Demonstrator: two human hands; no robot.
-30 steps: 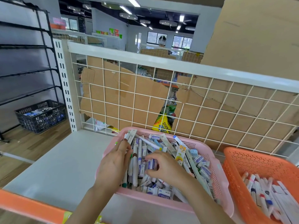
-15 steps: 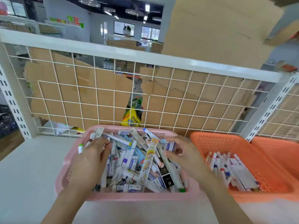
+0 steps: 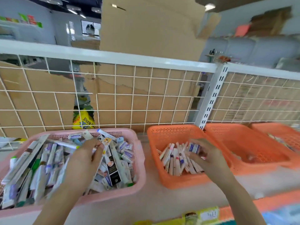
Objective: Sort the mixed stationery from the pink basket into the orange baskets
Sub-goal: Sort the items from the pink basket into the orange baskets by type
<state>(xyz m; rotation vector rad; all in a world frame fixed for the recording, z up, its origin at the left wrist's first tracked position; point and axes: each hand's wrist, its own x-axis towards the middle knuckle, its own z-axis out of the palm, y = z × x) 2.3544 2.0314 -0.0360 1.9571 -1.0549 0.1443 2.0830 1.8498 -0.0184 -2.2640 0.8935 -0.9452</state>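
- Your right hand (image 3: 206,157) has swung out of the pink basket (image 3: 140,161) and now hovers over the nearest orange basket (image 3: 159,135). It pinches a small white-and-blue box (image 3: 194,147) between thumb and fingers.
- Your left hand (image 3: 86,161) has stayed down in the pink basket, fingers curled on what looks like a white pen (image 3: 95,149). Blur hides whether it has more than one.
- Stationery (image 3: 48,163) still to sort fills the pink basket nearly to its rim: pens, long packs and little card boxes. All of it is probably light, stiff and slick in its wrapping.
- Take a pen at mid-barrel so it does not swivel. Take a box across its short sides, gently, since thin card likely dents.
- Expect tangles: a long black pack (image 3: 113,169) lies across smaller boxes, so lifting one piece may drag its neighbours over the rim.
- Markers (image 3: 175,159) already lie in a loose row in the nearest orange basket. Your box looks like a different kind, so check whether it belongs there.
- Just beside it on the right is the second basket (image 3: 243,143), with a third (image 3: 285,133) beyond. What they hold is too blurred to name.
- Close behind all the baskets stands a wire grid (image 3: 129,95), and its post (image 3: 211,98) comes down between the first two orange ones. Keep a high reach clear of both.
- Beyond the grid, cardboard (image 3: 146,30) and a yellow bag (image 3: 83,121) are out of your way.
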